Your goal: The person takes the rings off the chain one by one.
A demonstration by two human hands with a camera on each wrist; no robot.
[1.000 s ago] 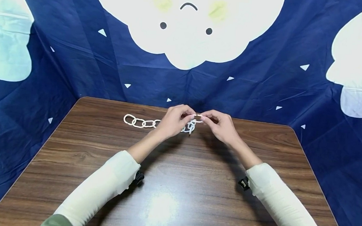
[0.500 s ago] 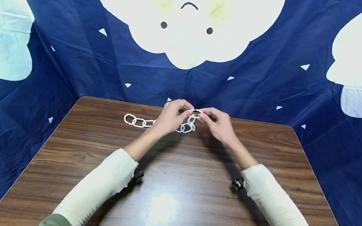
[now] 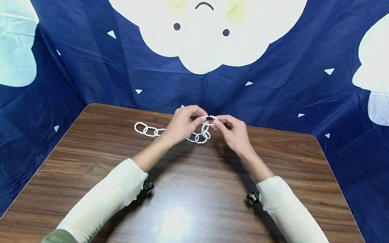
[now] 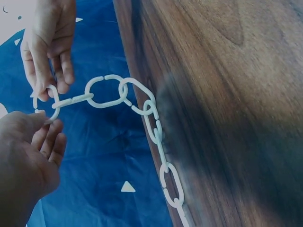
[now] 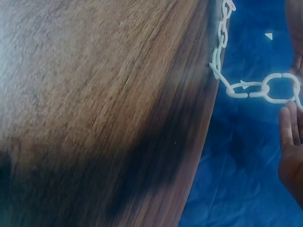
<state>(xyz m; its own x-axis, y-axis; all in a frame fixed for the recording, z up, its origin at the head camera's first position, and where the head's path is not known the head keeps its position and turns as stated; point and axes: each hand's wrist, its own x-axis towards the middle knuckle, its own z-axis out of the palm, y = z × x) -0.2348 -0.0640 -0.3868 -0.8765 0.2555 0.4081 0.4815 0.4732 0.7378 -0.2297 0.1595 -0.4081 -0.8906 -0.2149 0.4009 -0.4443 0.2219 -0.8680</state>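
A white plastic chain (image 3: 150, 132) of oval links lies along the far side of the table, its middle hidden behind my left hand (image 3: 183, 123). The chain's right end rises off the table to an end link (image 4: 55, 105), which both hands hold up between them. My left hand pinches one side of this link between thumb and fingers. From the other side, my right hand (image 3: 231, 132) pinches it too, fingertips facing the left hand's. A small gap shows in the link's upper side in the head view. Several of the chain's links (image 5: 280, 75) show similar slits.
The brown wooden table (image 3: 190, 181) has its far edge just behind the hands. A blue cloth backdrop (image 3: 278, 89) with white clouds and small triangles stands around it. Small black cameras (image 3: 147, 186) sit at both sleeve cuffs.
Both hands have lifted the end link slightly up and away, shifting a little left. More of the chain hangs below the link now, and its bunched links have spread out.
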